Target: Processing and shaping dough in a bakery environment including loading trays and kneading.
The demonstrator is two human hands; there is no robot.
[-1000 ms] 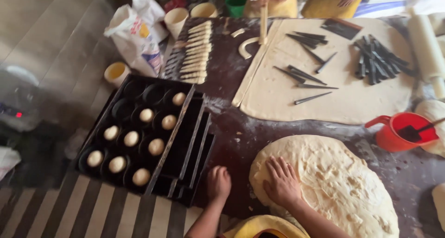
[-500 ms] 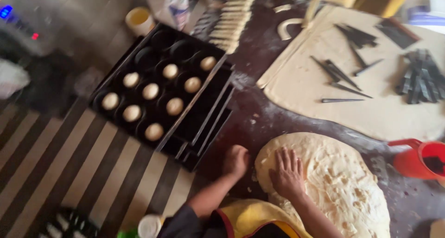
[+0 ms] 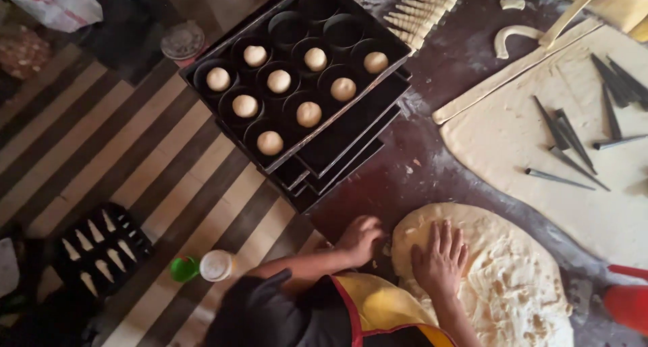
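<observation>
The right hand is laid flat, fingers spread wide, on the near-left part of the dough, which is spread on the dark tabletop. The left hand is curled at the dough's left edge; what its grip holds cannot be told. A stacked tray of dough balls is set just beyond.

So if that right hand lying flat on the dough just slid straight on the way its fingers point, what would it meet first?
The right hand points up the picture. It would probably cross the round dough, then bare dark table, and first meet the rolled-out dough sheet.
</observation>
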